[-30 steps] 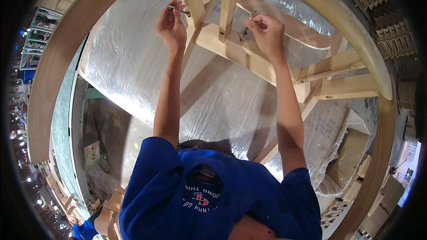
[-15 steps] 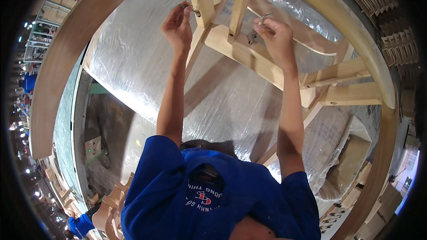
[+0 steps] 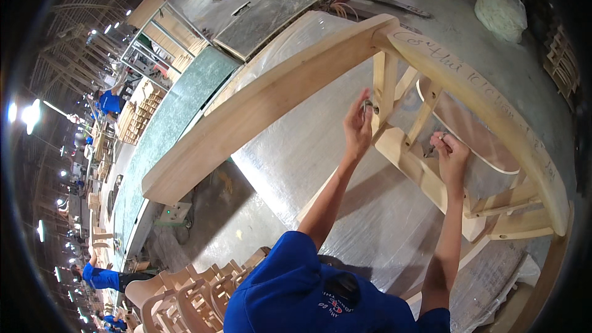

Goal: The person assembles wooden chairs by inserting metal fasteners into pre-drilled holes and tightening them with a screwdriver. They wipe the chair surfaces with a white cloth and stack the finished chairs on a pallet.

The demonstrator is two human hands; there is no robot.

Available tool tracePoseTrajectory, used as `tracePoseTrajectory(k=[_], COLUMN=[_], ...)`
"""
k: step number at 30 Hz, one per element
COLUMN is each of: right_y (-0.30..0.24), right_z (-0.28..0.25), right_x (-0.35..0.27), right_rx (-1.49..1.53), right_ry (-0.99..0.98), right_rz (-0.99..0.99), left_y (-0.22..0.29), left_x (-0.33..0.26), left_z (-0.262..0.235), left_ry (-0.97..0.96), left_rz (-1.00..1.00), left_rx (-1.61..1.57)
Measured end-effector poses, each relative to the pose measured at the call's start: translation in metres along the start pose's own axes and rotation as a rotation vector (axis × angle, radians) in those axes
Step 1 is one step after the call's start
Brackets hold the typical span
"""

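Wooden chair frame (image 3: 431, 166) of pale unfinished timber lies on a bench covered in clear plastic sheeting (image 3: 320, 154), its long curved rail (image 3: 265, 105) sweeping from the lower left up to the top of the frame. The left hand (image 3: 359, 126) is raised against an upright slat (image 3: 385, 86) of the frame, fingers pinched on a small metal fitting (image 3: 369, 108), probably a screw or bolt, though it is too small to tell for sure. The right hand (image 3: 452, 157) is just to the right of it, across the slats, closed on a small dark tool or fastener (image 3: 430, 150) pressed to the lower crosspiece (image 3: 419, 169). The two hands are apart, one on each side of the slats, both touching the frame.

Handwritten dark pen marks run along the frame's curved right rail (image 3: 493, 105). Behind the frame, toward the top right, a bulging pale green sack (image 3: 501, 1) stands on the concrete floor (image 3: 431, 18). Left of the frame, beyond the curved rail, lies a long green-topped table (image 3: 166, 129), and below its near end sits a small pale box with green lights (image 3: 176, 213). Below the frame, near the person's blue shirt (image 3: 302, 296), a row of unfinished chair backs (image 3: 197, 290) is stacked. Other people in blue shirts (image 3: 111, 102) work far to the left of the frame.
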State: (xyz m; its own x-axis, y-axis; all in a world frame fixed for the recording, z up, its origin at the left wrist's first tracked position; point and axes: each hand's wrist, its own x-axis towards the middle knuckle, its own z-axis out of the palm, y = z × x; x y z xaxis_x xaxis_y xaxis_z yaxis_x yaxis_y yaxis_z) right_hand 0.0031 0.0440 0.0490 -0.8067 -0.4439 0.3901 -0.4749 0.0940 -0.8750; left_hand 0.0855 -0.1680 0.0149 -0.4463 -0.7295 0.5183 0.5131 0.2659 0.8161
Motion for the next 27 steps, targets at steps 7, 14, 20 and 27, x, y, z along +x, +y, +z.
tracePoseTrajectory(k=[7, 14, 20, 27], right_y=[-0.02, 0.011, 0.015, 0.021], right_z=[0.01, 0.007, 0.004, 0.0], right_x=[0.001, -0.006, -0.009, -0.002], right_rx=[-0.145, -0.026, -0.181, 0.221], right_ry=[0.217, 0.168, 0.12, -0.058], right_rz=[-0.166, -0.042, -0.039, 0.049], left_y=[-0.005, -0.008, -0.004, -0.001], left_x=[-0.003, 0.0, 0.0, 0.005], left_z=[-0.007, -0.004, -0.008, 0.002], left_ry=[0.127, -0.002, 0.006, -0.005], left_rz=[-0.116, -0.006, -0.045, -0.105], left_rx=[0.023, 0.104, 0.117, 0.003])
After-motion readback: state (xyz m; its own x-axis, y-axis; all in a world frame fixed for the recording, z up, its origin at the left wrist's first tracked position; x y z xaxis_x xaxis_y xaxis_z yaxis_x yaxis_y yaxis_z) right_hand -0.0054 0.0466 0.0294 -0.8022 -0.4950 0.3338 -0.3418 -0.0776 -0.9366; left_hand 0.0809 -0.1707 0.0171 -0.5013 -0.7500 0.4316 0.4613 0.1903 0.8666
